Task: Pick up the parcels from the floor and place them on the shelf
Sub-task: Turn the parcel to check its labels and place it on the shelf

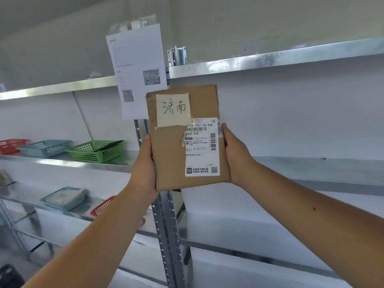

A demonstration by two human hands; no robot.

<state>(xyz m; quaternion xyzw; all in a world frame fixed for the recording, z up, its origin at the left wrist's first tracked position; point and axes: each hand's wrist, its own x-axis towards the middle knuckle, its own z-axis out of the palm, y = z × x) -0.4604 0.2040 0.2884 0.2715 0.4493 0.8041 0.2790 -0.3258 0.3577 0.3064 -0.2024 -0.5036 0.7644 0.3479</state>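
A flat brown cardboard parcel (170,154) with a handwritten paper note and a white shipping label is held upright in the air, facing me. My left hand (144,169) grips its left edge and my right hand (235,156) grips its right edge. The parcel hovers in front of the metal shelf unit (291,59), level with the middle shelf board (311,169) on the right, whose surface behind the parcel is hidden.
A printed sheet (137,69) hangs on the shelf upright (166,225). On the left shelves sit a green basket (96,150), a blue basket (44,147), a red basket (10,145), and lower down another blue basket (64,197) and red basket (102,206).
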